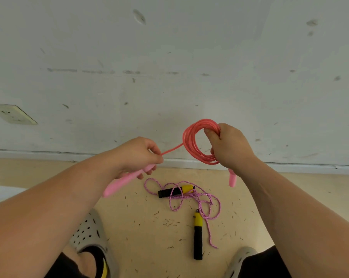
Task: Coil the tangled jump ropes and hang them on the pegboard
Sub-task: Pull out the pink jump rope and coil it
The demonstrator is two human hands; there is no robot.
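Coiling judged near its end: the right hand (229,145) clenches the coiled pink rope (191,145), the left hand (138,155) at its 9 o'clock pinches the uncoiled tail and handle (125,181), needing a final wrap; the purple rope (191,194) lies tangled at 6 o'clock.

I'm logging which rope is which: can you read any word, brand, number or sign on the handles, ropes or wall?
No readable text anywhere in view.
The pink handle in the left hand: plain, no print.
The pink rope coil in the right hand: none.
The black-and-yellow handles on the floor: no marking can be made out.
The wall socket: no legible marking.
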